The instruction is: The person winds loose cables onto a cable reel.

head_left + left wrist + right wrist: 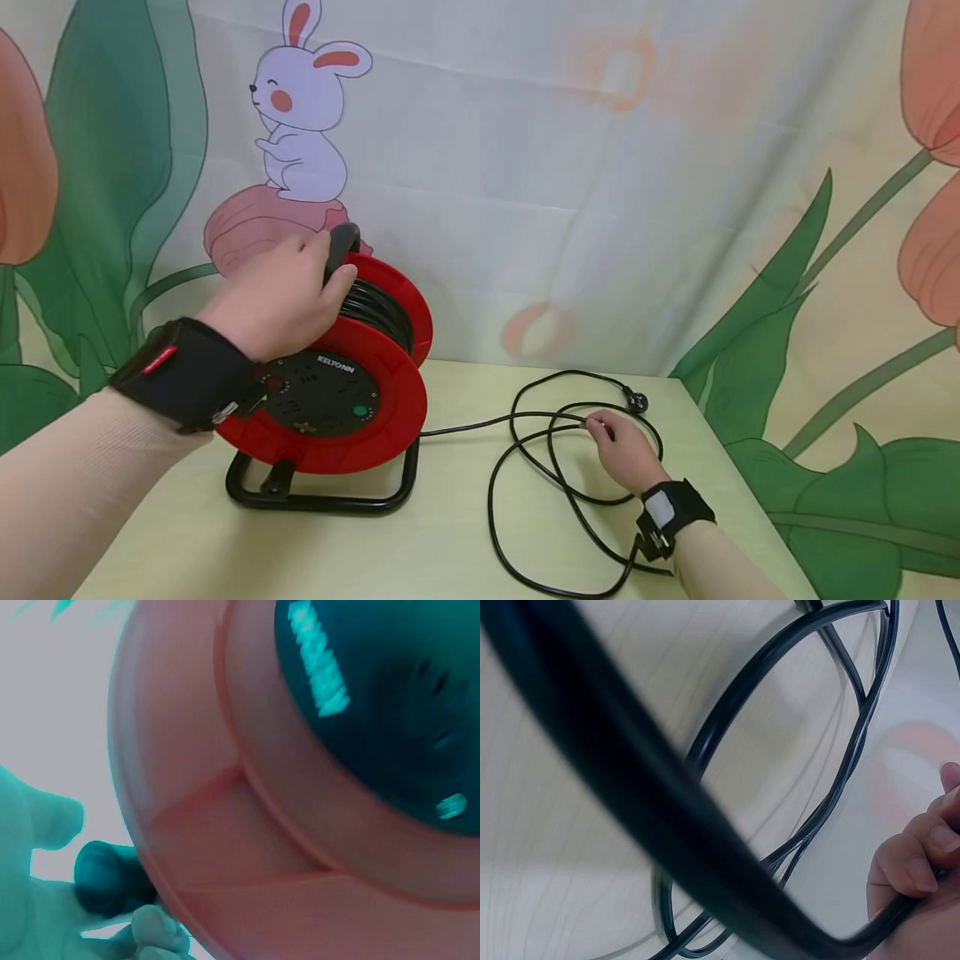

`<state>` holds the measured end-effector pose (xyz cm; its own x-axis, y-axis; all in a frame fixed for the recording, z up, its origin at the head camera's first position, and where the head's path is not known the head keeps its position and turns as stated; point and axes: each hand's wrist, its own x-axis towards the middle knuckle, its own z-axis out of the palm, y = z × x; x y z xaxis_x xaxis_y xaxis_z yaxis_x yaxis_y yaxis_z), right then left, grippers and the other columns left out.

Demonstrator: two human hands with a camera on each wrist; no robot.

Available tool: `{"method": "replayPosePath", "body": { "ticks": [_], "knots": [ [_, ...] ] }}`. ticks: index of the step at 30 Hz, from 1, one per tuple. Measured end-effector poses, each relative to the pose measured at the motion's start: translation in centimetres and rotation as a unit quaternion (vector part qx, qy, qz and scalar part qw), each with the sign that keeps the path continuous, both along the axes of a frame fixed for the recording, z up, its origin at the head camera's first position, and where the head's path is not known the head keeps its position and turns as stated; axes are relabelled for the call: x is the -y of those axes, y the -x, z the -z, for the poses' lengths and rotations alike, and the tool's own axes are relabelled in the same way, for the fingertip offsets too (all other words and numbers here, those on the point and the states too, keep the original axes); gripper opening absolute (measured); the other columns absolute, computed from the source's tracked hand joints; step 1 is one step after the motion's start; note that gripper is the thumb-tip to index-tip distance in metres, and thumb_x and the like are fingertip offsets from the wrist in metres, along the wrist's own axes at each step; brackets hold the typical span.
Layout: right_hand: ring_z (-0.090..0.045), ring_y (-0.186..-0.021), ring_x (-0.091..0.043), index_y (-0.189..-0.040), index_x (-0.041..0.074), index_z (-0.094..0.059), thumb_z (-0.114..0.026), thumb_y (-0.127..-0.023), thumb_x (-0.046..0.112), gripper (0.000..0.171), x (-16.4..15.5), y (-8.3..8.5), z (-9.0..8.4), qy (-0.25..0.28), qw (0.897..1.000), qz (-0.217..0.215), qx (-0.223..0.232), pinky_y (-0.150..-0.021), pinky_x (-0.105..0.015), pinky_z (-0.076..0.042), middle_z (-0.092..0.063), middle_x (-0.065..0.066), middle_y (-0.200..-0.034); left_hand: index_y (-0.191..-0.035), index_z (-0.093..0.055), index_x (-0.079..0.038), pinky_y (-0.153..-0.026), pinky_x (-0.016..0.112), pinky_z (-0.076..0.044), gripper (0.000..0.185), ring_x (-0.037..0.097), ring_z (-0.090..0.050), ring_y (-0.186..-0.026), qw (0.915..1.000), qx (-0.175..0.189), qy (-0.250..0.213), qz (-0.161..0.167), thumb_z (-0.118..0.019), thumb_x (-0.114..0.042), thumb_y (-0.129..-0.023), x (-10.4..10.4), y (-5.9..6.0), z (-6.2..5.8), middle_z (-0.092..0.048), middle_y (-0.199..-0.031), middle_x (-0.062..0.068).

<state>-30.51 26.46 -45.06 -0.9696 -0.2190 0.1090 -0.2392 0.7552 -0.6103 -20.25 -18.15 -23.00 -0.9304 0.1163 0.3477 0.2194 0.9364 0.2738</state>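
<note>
A red cable reel (pixel 403 387) with a black socket face marked KELTONN stands on the left of the table, on a black tube stand (pixel 337 503). My left hand (pixel 273 292) grips the dark handle (pixel 345 242) at its top; in the left wrist view the fingers curl about the handle's end (pixel 105 877). Black cable (pixel 480 423) runs from the reel to the right, where my right hand (pixel 630 454) pinches it. Several loose loops lie around that hand, with the black plug (pixel 636 402) beyond it. In the right wrist view, curled fingers (pixel 904 866) hold the cable.
A black winding knob (pixel 280 477) sticks out low on the reel's front. The pale table (pixel 450 533) ends at a curtain (pixel 487 208) printed with a rabbit and tulips. Its right edge slants down past the right hand.
</note>
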Motion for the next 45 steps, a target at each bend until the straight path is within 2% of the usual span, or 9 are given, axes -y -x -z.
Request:
{"method": "replayPosePath", "body": {
  "ticks": [4, 7, 10, 14, 21, 27, 32, 39, 45],
  "knots": [
    [-0.046, -0.066, -0.018, -0.111, 0.012, -0.064, -0.046, -0.103, 0.027, 0.025, 0.2, -0.1, 0.1, -0.004, 1.000, 0.006, 0.000, -0.061, -0.034, -0.037, -0.055, -0.005, -0.084, -0.132, -0.041, 0.004, -0.070, 0.051, -0.046, 0.054, 0.036, -0.049, -0.092, 0.9975, -0.040, -0.058, 0.002, -0.046, -0.037, -0.099, 1.1, -2.5, 1.5, -0.045, -0.111, 0.023],
    [-0.046, -0.067, -0.019, -0.111, 0.011, -0.064, -0.046, -0.103, 0.025, 0.024, 0.2, -0.1, 0.0, -0.008, 1.000, 0.009, 0.003, -0.061, -0.034, -0.037, -0.055, -0.006, -0.084, -0.133, -0.039, 0.005, -0.068, 0.050, -0.047, 0.055, 0.035, -0.050, -0.089, 0.9938, -0.070, -0.086, -0.001, -0.051, -0.036, -0.097, 1.8, -4.3, 3.0, -0.046, -0.116, 0.022],
    [-0.046, -0.067, -0.019, -0.111, 0.011, -0.064, -0.046, -0.103, 0.024, 0.024, 0.2, -0.2, 0.0, -0.010, 1.000, 0.005, 0.002, -0.061, -0.034, -0.037, -0.055, -0.005, -0.083, -0.118, -0.047, 0.001, -0.056, 0.041, -0.045, 0.044, 0.027, -0.050, -0.073, 0.9925, -0.075, -0.097, -0.011, -0.055, -0.036, -0.096, 2.4, -5.7, 4.7, -0.051, -0.099, 0.015],
    [-0.045, -0.067, -0.019, -0.111, 0.010, -0.064, -0.046, -0.103, 0.022, 0.023, 0.2, -0.1, 0.2, -0.008, 1.000, -0.001, 0.000, -0.061, -0.034, -0.037, -0.056, -0.005, -0.085, -0.097, -0.056, -0.008, -0.050, 0.033, -0.040, 0.031, 0.019, -0.047, -0.060, 0.9944, -0.045, -0.094, -0.017, -0.058, -0.039, -0.094, 3.1, -6.8, 7.5, -0.051, -0.076, 0.004],
    [-0.044, -0.066, -0.019, -0.113, 0.007, -0.063, -0.045, -0.104, 0.021, 0.025, 0.0, -0.1, 0.5, -0.001, 1.000, 0.000, 0.009, -0.059, -0.034, -0.035, -0.062, -0.013, -0.098, -0.079, -0.058, -0.015, -0.051, 0.032, -0.037, 0.028, 0.015, -0.046, -0.056, 0.9932, 0.070, -0.090, -0.020, -0.061, -0.039, -0.093, 3.2, -6.6, 13.6, -0.049, -0.064, -0.002],
    [-0.050, -0.077, -0.020, -0.112, 0.008, -0.063, -0.045, -0.104, 0.022, 0.024, 0.0, -0.2, 0.7, -0.003, 1.000, -0.003, 0.006, -0.065, -0.034, -0.039, -0.063, -0.013, -0.105, -0.078, -0.054, -0.013, -0.050, 0.031, -0.033, 0.028, 0.015, -0.044, -0.054, 0.9885, 0.121, -0.081, -0.038, -0.065, -0.036, -0.090, 3.0, -6.3, 18.4, -0.046, -0.060, -0.002],
    [-0.050, -0.078, -0.021, -0.112, 0.008, -0.062, -0.044, -0.104, 0.022, 0.025, 0.0, -0.4, 0.4, 0.001, 1.000, -0.008, 0.008, -0.066, -0.035, -0.039, -0.063, -0.013, -0.107, -0.082, -0.050, -0.004, -0.049, 0.032, -0.033, 0.035, 0.017, -0.044, -0.051, 0.9840, 0.149, -0.062, -0.075, -0.061, -0.036, -0.092, 2.6, -6.3, 20.2, -0.045, -0.057, 0.002],
    [-0.051, -0.081, -0.021, -0.112, 0.009, -0.062, -0.044, -0.104, 0.021, 0.023, -0.1, -0.5, 0.4, 0.004, 1.000, -0.007, 0.011, -0.071, -0.037, -0.041, -0.063, -0.013, -0.109, -0.093, -0.050, 0.001, -0.052, 0.035, -0.034, 0.040, 0.021, -0.049, -0.056, 0.9598, 0.242, -0.105, -0.097, -0.044, -0.038, -0.100, 2.0, -6.0, 22.3, -0.047, -0.058, 0.005],
    [-0.052, -0.085, -0.021, -0.112, 0.006, -0.062, -0.044, -0.104, 0.020, 0.024, -0.2, -0.7, 0.7, 0.007, 1.000, -0.011, 0.011, -0.076, -0.038, -0.042, -0.063, -0.012, -0.109, -0.106, -0.047, 0.005, -0.055, 0.036, -0.037, 0.048, 0.021, -0.053, -0.059, 0.9553, 0.246, -0.136, -0.092, -0.039, -0.042, -0.102, 2.3, -5.9, 23.2, -0.048, -0.058, 0.005]
  ]
}}
